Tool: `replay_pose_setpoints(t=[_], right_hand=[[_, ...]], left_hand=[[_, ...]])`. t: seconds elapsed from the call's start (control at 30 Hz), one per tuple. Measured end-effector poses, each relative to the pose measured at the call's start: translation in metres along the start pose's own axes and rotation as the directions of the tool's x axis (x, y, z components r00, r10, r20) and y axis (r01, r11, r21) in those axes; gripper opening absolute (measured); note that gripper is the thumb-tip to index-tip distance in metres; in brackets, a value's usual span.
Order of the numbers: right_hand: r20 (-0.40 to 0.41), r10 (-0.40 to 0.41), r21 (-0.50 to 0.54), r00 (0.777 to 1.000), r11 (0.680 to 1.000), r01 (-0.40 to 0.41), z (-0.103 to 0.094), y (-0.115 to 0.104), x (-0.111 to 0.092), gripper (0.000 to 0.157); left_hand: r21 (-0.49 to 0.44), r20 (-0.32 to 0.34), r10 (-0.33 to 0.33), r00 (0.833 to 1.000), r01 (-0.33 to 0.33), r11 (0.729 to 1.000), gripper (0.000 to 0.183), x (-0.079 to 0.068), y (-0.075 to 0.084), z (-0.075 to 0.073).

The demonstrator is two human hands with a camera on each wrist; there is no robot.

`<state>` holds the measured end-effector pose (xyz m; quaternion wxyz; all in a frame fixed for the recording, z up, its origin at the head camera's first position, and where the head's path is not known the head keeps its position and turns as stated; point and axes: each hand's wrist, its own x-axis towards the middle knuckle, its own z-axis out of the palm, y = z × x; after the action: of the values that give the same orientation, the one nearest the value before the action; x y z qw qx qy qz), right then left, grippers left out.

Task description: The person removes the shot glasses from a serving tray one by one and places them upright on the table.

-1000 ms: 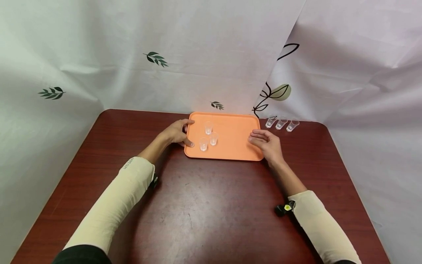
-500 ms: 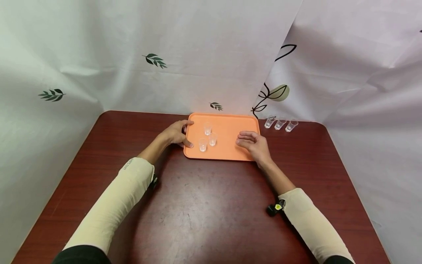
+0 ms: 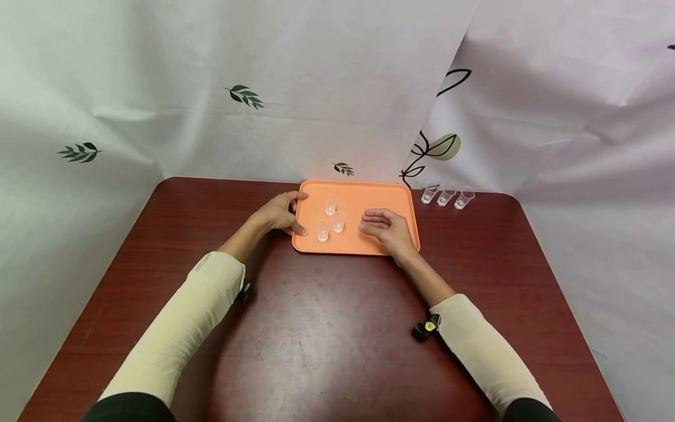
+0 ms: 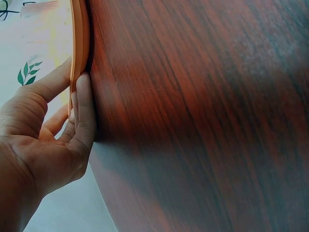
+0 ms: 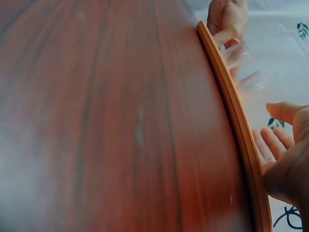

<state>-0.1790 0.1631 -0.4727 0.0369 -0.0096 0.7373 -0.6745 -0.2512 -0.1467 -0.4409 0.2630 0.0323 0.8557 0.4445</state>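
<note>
An orange tray lies at the far side of the table. Three small clear plastic cups stand on its left half: a rear cup, a middle cup and a front cup. My left hand holds the tray's left edge; in the left wrist view its thumb and fingers lie on either side of the rim. Over the tray's right half is my right hand, fingers slightly bent and holding nothing. The right wrist view shows that hand's palm beyond the tray's front rim.
Three more clear cups stand in a row on the table right of the tray, by the back edge. A white curtain with leaf prints hangs behind the dark red-brown table.
My right hand has moved left, from the tray's right edge to over its right half, nearer the cups. The left hand stays at the left edge, and the cups keep their places.
</note>
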Motion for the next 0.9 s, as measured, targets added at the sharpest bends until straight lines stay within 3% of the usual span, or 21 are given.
replay_pose_setpoints(t=[0.5,0.9], right_hand=[[0.076,-0.017,0.013,0.997,1.000,0.016,0.030,-0.002,0.007,0.052],[0.079,-0.030,-0.040,0.996,0.999,0.034,0.046,-0.005,0.011,0.055]], left_hand=[[-0.015,0.004,0.001,1.000,-0.001,1.000,0.111,-0.001,-0.001,0.000],[-0.012,0.006,0.004,1.000,-0.004,1.000,0.111,0.000,-0.001,0.000]])
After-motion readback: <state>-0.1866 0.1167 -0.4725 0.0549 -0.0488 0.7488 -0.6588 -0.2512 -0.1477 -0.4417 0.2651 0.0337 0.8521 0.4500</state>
